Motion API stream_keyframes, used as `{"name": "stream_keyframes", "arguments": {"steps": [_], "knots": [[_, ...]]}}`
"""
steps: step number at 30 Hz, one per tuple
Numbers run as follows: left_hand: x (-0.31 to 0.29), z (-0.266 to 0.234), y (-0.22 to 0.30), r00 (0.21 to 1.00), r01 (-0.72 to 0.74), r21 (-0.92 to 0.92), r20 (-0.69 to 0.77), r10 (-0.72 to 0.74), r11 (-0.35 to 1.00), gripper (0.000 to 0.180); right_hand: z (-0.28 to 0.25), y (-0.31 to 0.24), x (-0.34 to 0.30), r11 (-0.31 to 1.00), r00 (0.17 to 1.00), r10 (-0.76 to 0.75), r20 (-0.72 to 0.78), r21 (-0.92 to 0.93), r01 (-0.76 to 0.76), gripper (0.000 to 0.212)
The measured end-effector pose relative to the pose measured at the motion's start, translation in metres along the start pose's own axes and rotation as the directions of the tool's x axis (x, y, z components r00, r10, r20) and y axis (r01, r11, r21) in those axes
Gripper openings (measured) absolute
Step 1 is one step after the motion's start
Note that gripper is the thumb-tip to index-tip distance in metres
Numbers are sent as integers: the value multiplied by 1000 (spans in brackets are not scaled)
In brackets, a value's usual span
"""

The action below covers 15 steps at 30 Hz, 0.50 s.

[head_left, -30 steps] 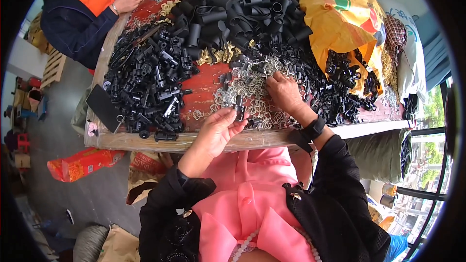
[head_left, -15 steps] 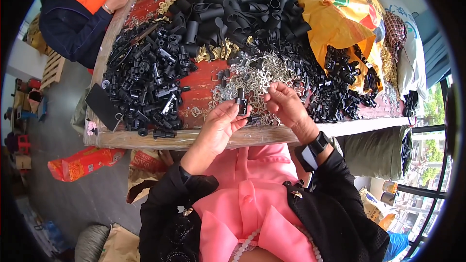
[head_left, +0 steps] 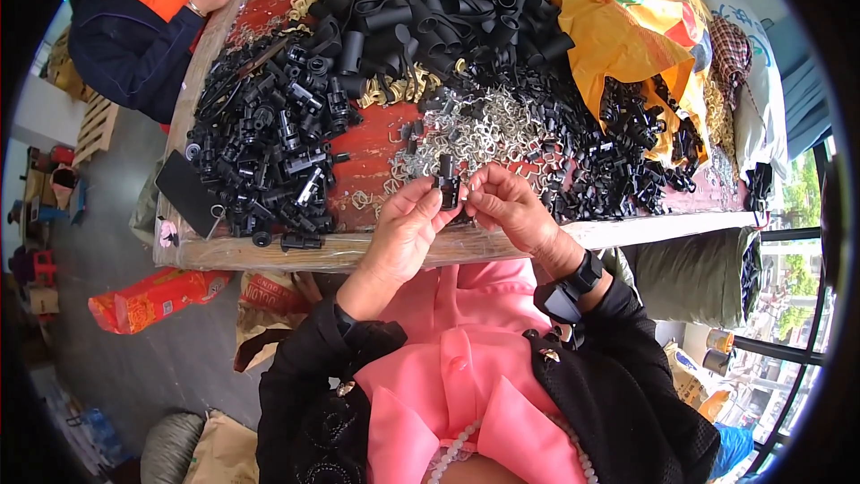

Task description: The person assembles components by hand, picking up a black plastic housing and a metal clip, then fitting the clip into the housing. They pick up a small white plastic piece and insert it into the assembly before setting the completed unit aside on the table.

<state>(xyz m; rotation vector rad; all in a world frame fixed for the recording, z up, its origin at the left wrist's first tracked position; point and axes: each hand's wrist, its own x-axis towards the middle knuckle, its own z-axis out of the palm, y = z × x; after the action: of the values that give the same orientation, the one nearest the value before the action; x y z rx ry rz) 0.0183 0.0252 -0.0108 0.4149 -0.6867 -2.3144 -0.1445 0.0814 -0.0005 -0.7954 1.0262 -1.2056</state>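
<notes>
Close to the table's front edge, my left hand (head_left: pixel 403 225) grips a small black plastic fitting (head_left: pixel 447 185) that stands roughly upright between thumb and fingers. My right hand (head_left: pixel 511 206) is at the fitting's right side, its thumb and fingertips pinched together. Whatever sits in that pinch is too small to make out. Just beyond both hands spreads a pile of small silvery metal clips (head_left: pixel 488 130). Left of them lies a heap of assembled black plastic parts (head_left: pixel 278 134).
Large black tubes (head_left: pixel 394 13) are heaped at the far side, with brass-coloured pieces (head_left: pixel 400 90) in front. A yellow sack (head_left: pixel 618 9) spills black parts at right. A dark flat tablet-like object (head_left: pixel 186 194) lies on the left corner. Another person (head_left: pixel 134 36) works at far left.
My right hand has come down and left from the clip pile to the black fitting. My left hand still holds the fitting in nearly the same place.
</notes>
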Motion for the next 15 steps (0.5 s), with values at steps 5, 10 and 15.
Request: {"name": "stream_keyframes", "arguments": {"steps": [5, 10, 15], "knots": [[-2, -3, 0, 999, 31, -64, -9, -31, 997, 16, -2, -10, 0, 991, 1000, 13, 6, -136, -13, 8], [-5, -2, 7, 990, 115, -38, -82, -118, 993, 17, 2, -21, -2, 968, 997, -74, 0, -242, 72, 8], [-8, 1, 6, 977, 205, -21, -55, -206, 978, 24, 16, -18, -5, 851, 953, -300, 37, -441, 285, 8]]}}
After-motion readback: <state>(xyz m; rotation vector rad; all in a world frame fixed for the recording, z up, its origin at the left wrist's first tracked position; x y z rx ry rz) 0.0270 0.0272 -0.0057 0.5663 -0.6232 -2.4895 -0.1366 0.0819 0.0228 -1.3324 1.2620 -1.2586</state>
